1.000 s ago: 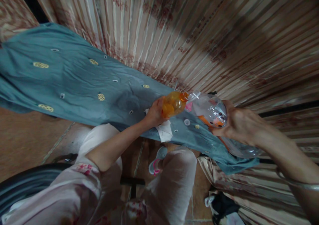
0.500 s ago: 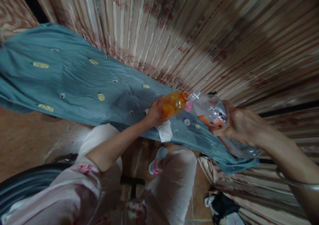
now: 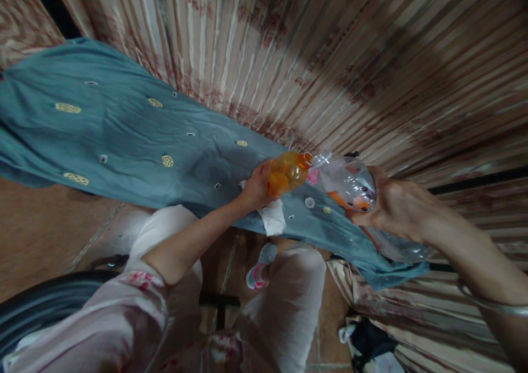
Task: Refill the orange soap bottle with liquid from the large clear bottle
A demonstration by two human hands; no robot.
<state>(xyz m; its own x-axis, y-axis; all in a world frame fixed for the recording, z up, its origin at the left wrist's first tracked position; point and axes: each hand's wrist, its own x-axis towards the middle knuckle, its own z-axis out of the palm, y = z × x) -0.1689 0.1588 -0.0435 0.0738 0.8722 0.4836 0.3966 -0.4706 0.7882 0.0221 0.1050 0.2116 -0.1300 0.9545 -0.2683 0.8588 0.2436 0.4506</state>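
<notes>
Curtain: a pleated beige curtain (image 3: 231, 48) with dark red floral patterns, behind the far edge of the tabletop.
Cloth: teal, printed with yellow ovals and small white-edged rectangles – the cloth (image 3: 124, 125) covers the long, narrow tabletop, which runs from the upper left down to the right.
Seated person: white trousers (image 3: 289, 307), knees at the tabletop's near edge, above a brown tiled floor (image 3: 45, 224).
Clear bottle: a large transparent bottle (image 3: 344, 177) with orange on its side, held tilted over the right end of the tabletop, neck pointing left, base low to the right.
Right hand: the right hand (image 3: 398, 205) is curled around the clear bottle's middle; a silver bangle (image 3: 507, 309) circles the forearm.
Orange bottle: a smaller, see-through orange bottle (image 3: 292, 170), tilted, neck toward the clear bottle's neck – the mouths meet or nearly so; contact cannot be made out.
Left hand: the left hand (image 3: 258, 186) is wrapped around the orange bottle's lower part.
Tissue: a crumpled white tissue (image 3: 273, 219) by the near edge, below the left hand.
Disc: a small whitish disc (image 3: 309, 202) on the cloth, right of the tissue.
</notes>
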